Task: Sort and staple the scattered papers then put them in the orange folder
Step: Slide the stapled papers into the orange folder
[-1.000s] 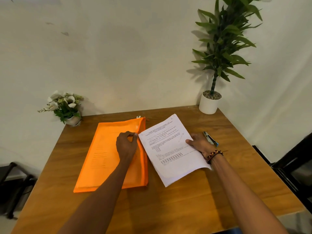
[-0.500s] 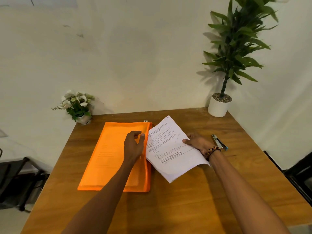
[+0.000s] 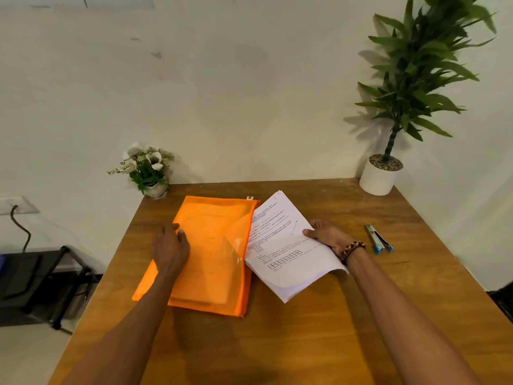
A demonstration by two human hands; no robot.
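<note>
The orange folder (image 3: 213, 245) lies flat on the wooden table (image 3: 305, 343), with papers faintly showing through it. My left hand (image 3: 170, 247) rests on its left part, fingers loosely bent. A stapled set of printed white papers (image 3: 286, 251) lies tilted to the folder's right, its left edge slipped into the folder's open right side. My right hand (image 3: 329, 236) grips the papers' right edge, thumb on top. A blue and silver stapler (image 3: 379, 240) sits on the table right of that hand.
A white pot with a tall green plant (image 3: 380, 176) stands at the table's back right corner. A small flower pot (image 3: 150, 173) sits at the back left. A dark stand (image 3: 36, 282) is on the floor to the left.
My left hand slid from the folder's right opening to its left part. The papers moved left, their edge now inside the folder. The camera shifted left.
</note>
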